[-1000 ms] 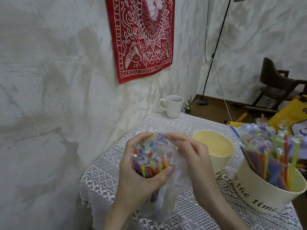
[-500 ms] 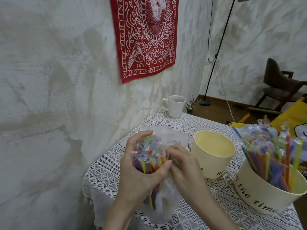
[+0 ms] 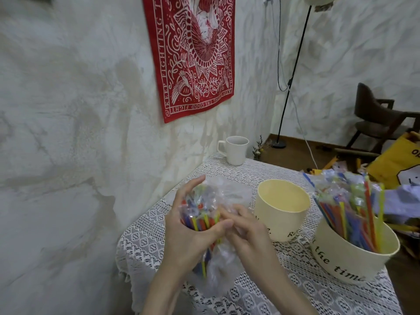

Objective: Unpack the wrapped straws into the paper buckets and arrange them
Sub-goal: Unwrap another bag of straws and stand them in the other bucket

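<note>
My left hand point(image 3: 188, 235) is wrapped around a bundle of coloured wrapped straws point(image 3: 200, 214) that stands upright inside a clear plastic bag point(image 3: 218, 269). My right hand point(image 3: 245, 233) presses against the bag's right side, fingers pinching the plastic beside the bundle. An empty cream paper bucket point(image 3: 281, 214) stands just right of my hands. A second, larger paper bucket point(image 3: 350, 255) with black lettering sits at the right and holds many wrapped straws point(image 3: 354, 205) leaning upward.
A white mug point(image 3: 236, 150) stands at the table's far corner near the wall. The lace tablecloth point(image 3: 295, 292) covers a small table against a plaster wall. A floor lamp pole point(image 3: 293, 73), a dark chair point(image 3: 381, 119) and a yellow bag point(image 3: 400, 160) lie beyond.
My right hand has slid lower down the bag's side, and the bag's loose top has been pushed down, so more of the straw tops shows. The view shifted slightly.
</note>
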